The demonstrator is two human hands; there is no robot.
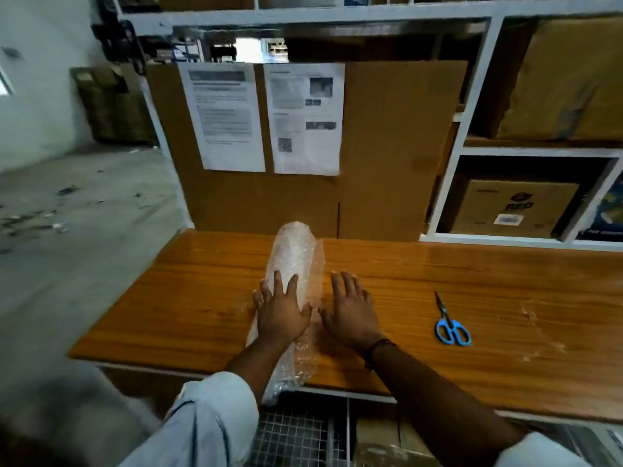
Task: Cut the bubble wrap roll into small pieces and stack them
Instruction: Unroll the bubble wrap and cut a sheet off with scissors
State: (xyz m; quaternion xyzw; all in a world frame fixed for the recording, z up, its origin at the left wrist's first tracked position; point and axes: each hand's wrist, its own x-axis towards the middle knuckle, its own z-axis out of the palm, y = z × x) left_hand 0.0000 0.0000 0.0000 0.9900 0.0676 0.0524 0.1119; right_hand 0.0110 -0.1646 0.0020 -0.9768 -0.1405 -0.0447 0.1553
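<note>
Across the middle of the table (505,281), overhanging the near edge, bubble wrap roll (293,251) steadied under the flat left hand (281,308), right hand (350,315) spread flat just beside at its loose edge, probably to unroll a length before reaching right for the scissors (451,326).

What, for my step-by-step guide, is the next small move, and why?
Probably unroll a length: the left hand rests open on the bubble wrap roll, the right hand lies flat beside it, little wrap is spread, and the scissors lie untouched on the table.
</note>
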